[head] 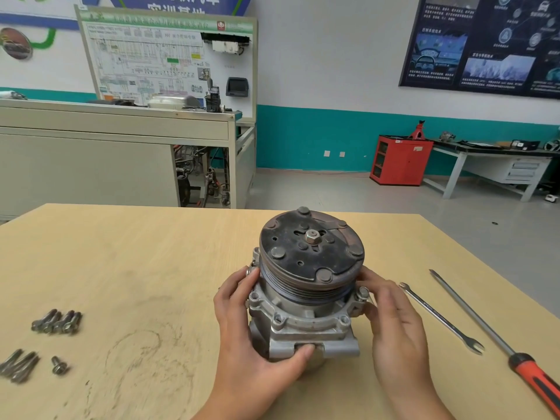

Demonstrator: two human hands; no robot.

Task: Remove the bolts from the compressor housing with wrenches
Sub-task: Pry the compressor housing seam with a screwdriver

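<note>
A grey metal compressor point(306, 310) stands upright on the wooden table point(127, 268), its dark pulley disc point(312, 253) facing up with a nut at the centre. My left hand point(251, 334) grips the housing's left side, thumb across the lower front. My right hand point(391, 316) holds the right side, its fingers by a bolt point(362, 294) in the right ear of the housing. An open-end wrench point(439, 316) lies on the table to the right, apart from both hands.
A long screwdriver with a red and black handle point(497, 341) lies right of the wrench. Loose bolts lie at the table's left: one cluster point(57, 322), another point(19, 365) at the edge, and a single short bolt point(59, 365). Benches and a red cabinet point(400, 160) stand beyond.
</note>
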